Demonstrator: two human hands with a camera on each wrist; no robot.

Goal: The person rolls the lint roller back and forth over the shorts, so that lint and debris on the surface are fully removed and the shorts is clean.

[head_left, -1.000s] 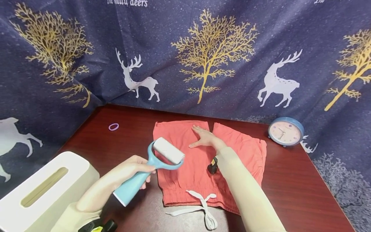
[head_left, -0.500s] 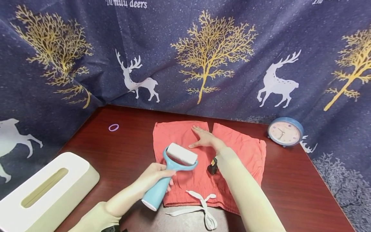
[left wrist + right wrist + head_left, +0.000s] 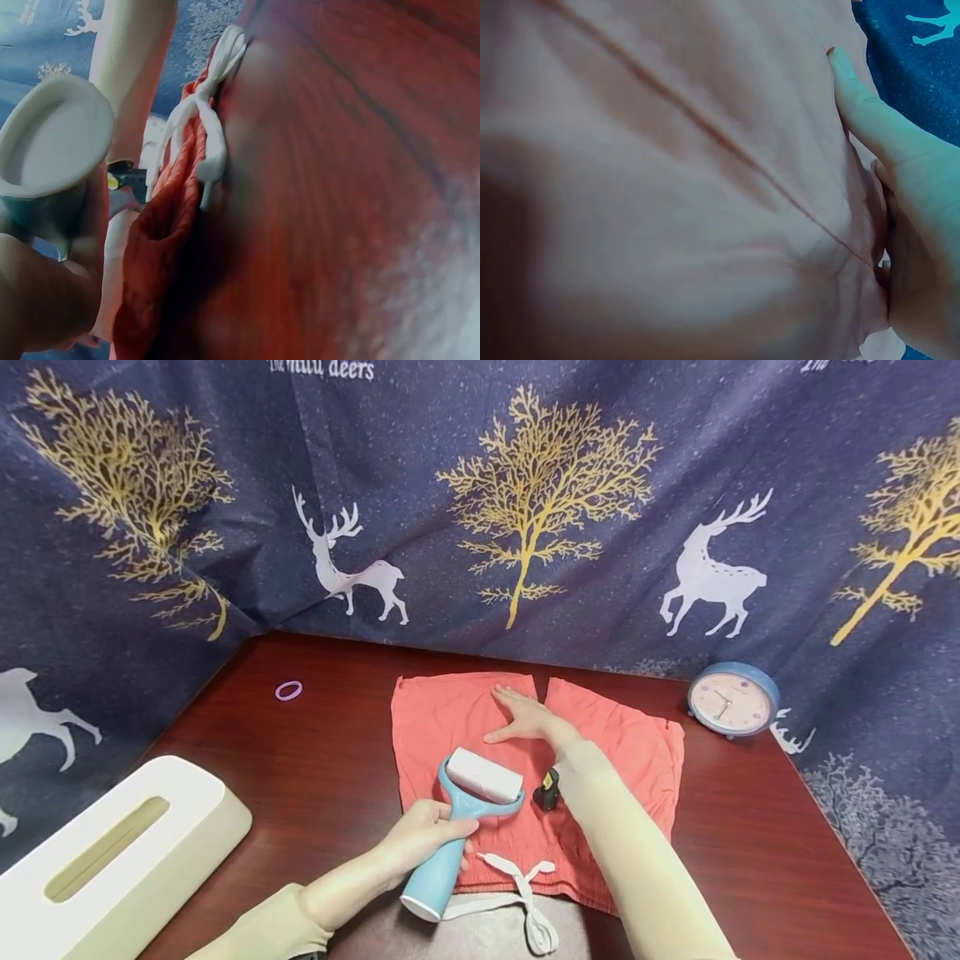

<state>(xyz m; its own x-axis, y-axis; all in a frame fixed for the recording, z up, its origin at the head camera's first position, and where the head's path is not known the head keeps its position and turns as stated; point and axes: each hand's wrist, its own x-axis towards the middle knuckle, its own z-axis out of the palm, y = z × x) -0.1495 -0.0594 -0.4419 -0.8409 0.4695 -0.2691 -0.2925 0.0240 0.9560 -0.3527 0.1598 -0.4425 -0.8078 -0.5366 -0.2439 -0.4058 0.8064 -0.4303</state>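
Note:
A pair of coral-red shorts (image 3: 435, 718) lies flat, waistband toward me, its white drawstring (image 3: 528, 906) tied in a loop at the front. My left hand (image 3: 426, 837) grips the blue handle of a lint roller (image 3: 468, 802), whose white roll is over the left leg of the shorts. Whether the roll touches the cloth cannot be told. In the left wrist view the handle's round white end (image 3: 56, 142) faces the camera. My right hand (image 3: 527, 718) rests on the shorts near the leg hems with fingers spread; in the right wrist view its thumb (image 3: 862, 105) lies along the cloth.
A white tissue box (image 3: 202, 818) with a slot stands at the left. A purple ring (image 3: 288, 691) lies at the back left, and a blue round clock (image 3: 733, 702) stands at the back right. A deer-print cloth (image 3: 442, 552) hangs behind the dark red table (image 3: 330, 752).
My left hand has carried the lint roller rightward, from the left edge of the shorts to over the left leg, then slightly toward me. My right hand has stayed in place.

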